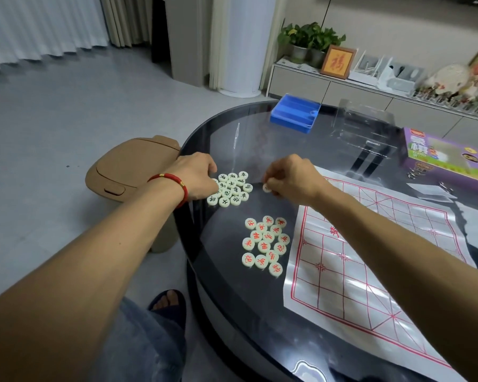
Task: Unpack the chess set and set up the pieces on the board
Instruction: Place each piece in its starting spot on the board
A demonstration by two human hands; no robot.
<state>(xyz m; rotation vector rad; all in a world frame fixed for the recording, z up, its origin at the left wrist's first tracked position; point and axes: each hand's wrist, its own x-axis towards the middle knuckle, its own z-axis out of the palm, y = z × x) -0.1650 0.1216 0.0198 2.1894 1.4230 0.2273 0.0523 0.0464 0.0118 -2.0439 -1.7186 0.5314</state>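
Left hand [198, 176] rests curled on the left edge of the black-marked pieces [231, 189], sorted face-up in a cluster on the glass worktop [221, 299]; red-marked pieces [265, 245] sit in a second cluster nearer the person. Right hand [290, 177] pinches a single piece [266, 188] just right of the black cluster. Unpacking looks done, sorting nearly done, no piece on the board sheet [370, 260] yet: it lies flat at right, long axis running from near the person toward the far right, one near corner overhanging.
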